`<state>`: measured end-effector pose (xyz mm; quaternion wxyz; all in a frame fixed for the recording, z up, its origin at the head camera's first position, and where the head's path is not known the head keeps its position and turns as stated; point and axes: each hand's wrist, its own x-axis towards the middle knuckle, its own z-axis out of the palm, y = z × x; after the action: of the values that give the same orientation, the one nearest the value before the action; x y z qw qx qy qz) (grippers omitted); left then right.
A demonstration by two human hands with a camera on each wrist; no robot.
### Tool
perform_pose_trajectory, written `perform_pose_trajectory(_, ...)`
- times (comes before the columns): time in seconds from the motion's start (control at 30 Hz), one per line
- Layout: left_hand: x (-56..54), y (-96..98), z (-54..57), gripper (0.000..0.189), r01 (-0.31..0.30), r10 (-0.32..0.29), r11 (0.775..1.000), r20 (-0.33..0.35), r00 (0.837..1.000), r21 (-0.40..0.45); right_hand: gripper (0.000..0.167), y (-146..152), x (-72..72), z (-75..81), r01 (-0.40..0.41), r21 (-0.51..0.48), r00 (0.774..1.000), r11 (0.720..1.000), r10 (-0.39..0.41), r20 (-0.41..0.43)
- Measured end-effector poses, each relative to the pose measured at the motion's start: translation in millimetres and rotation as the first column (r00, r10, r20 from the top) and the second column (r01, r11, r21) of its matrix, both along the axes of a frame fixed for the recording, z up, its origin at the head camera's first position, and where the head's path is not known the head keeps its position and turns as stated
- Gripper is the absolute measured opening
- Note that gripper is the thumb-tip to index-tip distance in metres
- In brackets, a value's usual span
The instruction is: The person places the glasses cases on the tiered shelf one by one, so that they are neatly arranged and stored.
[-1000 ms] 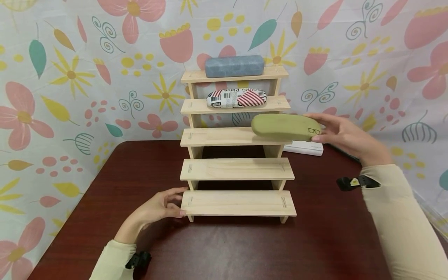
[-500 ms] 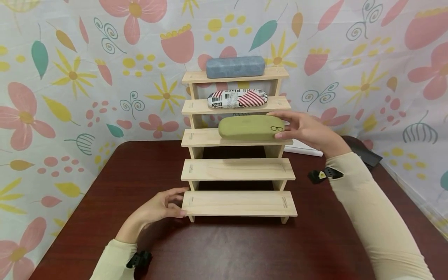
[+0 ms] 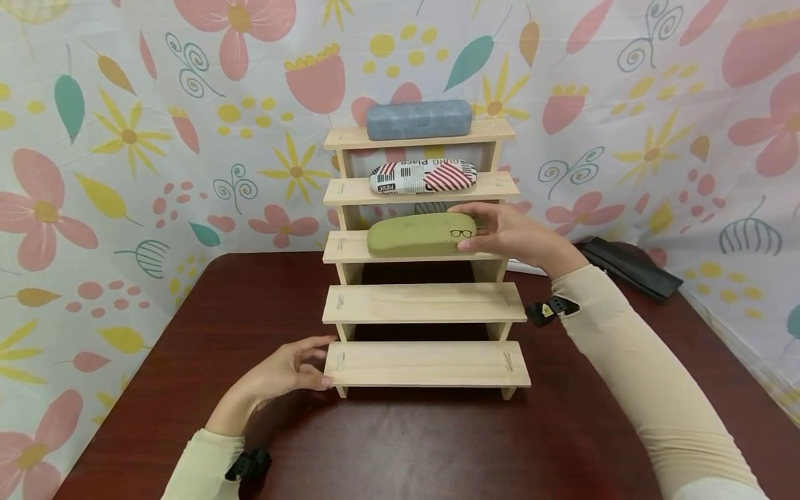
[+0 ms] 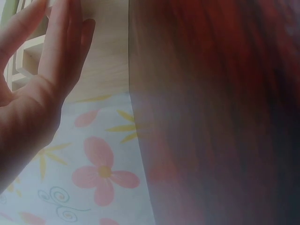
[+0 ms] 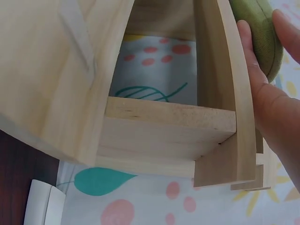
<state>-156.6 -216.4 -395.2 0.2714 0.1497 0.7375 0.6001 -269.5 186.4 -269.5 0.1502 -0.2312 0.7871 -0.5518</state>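
Head view: green case (image 3: 412,236) seemingly between right fingers (image 3: 476,208).

Left grip (image 4: 41,89): bare hand at left, fingers extended toward top edge; contact unclear. Behind it, pale wooden stand (image 4: 108,51), parts of its framing visible between the digits. Lower left: white cloth (image 4: 68,176), pink and yellow flower print. Right: table (image 4: 201,117), red-brown, blurred.

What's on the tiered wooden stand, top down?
Top step: blue oblong case. Second step: newspaper-print case. At the third step: green glasses case, held by the right hand, resting contact unclear. Whatever lies beneath that case is hidden.
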Motion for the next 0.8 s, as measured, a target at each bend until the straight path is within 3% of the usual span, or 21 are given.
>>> perform_pose_trajectory(0.4,-0.7,-0.2,-1.3,0.082,-0.007,0.007,1.000,0.004,1.000,-0.011,0.065,-4.8,-2.1,-0.5,0.035,0.026,0.999,0.999,-0.036,0.014)
perform_pose_trajectory(0.8,-0.4,0.4,-1.3,0.082,-0.007,0.007,1.000,0.003,1.000,-0.012,0.073,-0.2,-5.0,6.4,0.044,0.216,0.998,0.975,-0.033,-0.054)
